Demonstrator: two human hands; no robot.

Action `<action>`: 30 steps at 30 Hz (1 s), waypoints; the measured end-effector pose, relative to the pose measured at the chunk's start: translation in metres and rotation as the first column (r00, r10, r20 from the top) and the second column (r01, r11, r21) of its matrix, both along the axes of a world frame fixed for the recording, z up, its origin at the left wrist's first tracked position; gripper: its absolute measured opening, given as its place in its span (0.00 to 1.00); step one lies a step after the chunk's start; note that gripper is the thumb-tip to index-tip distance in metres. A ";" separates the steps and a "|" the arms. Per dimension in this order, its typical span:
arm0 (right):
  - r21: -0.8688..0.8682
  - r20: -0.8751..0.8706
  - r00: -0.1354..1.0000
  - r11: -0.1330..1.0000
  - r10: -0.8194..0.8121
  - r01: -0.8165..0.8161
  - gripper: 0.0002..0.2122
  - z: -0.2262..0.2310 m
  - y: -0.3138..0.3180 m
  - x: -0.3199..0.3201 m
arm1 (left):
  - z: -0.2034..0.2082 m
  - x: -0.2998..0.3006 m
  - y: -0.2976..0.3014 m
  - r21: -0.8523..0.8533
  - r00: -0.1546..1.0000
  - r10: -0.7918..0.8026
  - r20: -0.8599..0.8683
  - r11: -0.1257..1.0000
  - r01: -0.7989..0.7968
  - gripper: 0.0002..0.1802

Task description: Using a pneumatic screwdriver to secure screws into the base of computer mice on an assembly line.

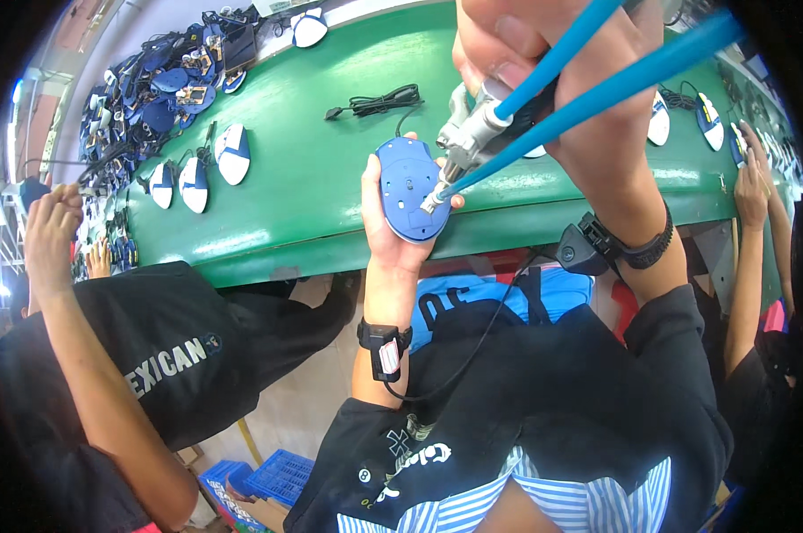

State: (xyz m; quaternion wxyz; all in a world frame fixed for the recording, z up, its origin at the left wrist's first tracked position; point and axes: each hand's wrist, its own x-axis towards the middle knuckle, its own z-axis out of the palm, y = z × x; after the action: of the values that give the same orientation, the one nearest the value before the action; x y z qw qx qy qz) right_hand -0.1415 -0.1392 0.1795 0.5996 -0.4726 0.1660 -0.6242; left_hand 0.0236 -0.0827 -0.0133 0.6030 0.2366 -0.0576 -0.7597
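My left hand (392, 238) is wrapped round the edges of a blue computer mouse (404, 197), its underside turned up and its black cable running off behind it. High in the view, my right hand (588, 98) grips a silver air screwdriver (472, 129) that has two blue air hoses (588, 98). The screwdriver's tip reaches the lower right part of the mouse's underside, by a pale label-like patch. Whether the tip touches the surface or hovers just over it cannot be made out.
Blue-and-white mice (233, 155) stand on the green bench (304, 169), left and right. A coiled black cable (383, 101) lies behind my mouse. A big heap of blue mouse parts (157, 84) fills the far left. Co-workers' arms (90, 355) are on both sides; a blue crate (281, 475) sits below.
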 end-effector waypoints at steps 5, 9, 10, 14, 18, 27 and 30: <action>-0.294 -0.135 0.987 0.955 -0.088 0.045 0.06 -0.023 -0.024 0.000 | 0.002 -0.001 -0.006 -0.024 0.998 -0.023 0.056 0.999 0.025 0.28; -0.074 -0.171 0.984 0.995 0.055 -0.068 0.06 -0.014 -0.012 -0.011 | 0.005 -0.001 -0.005 -0.020 0.999 -0.024 0.038 0.999 0.025 0.28; -0.084 -0.156 0.987 0.996 0.027 -0.040 0.06 -0.013 -0.010 -0.007 | 0.006 0.000 -0.005 -0.016 0.999 -0.020 0.027 1.000 0.020 0.29; -0.092 -0.128 0.991 0.996 -0.034 0.022 0.06 -0.012 -0.005 0.003 | 0.006 0.003 -0.003 -0.088 0.995 -0.031 0.099 0.995 0.040 0.30; -0.052 -0.157 0.986 0.997 -0.061 0.054 0.06 -0.017 -0.010 0.014 | -0.006 0.010 -0.005 -0.054 0.996 0.005 0.089 0.999 0.000 0.28; 0.115 -0.049 0.999 0.993 0.016 -0.010 0.06 0.020 0.018 -0.005 | -0.022 0.012 -0.007 0.061 0.994 0.092 -0.061 0.994 -0.088 0.34; 0.101 -0.009 0.999 0.994 0.047 -0.046 0.06 0.010 0.015 0.017 | -0.016 0.024 -0.002 0.227 0.954 0.207 -0.215 0.961 -0.157 0.36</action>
State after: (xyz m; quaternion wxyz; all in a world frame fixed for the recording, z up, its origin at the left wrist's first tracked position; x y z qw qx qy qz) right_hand -0.1242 -0.1240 0.1890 0.6360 -0.4491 0.1896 -0.5982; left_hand 0.0477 -0.0842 -0.0288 0.6454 0.2101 0.1163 -0.7251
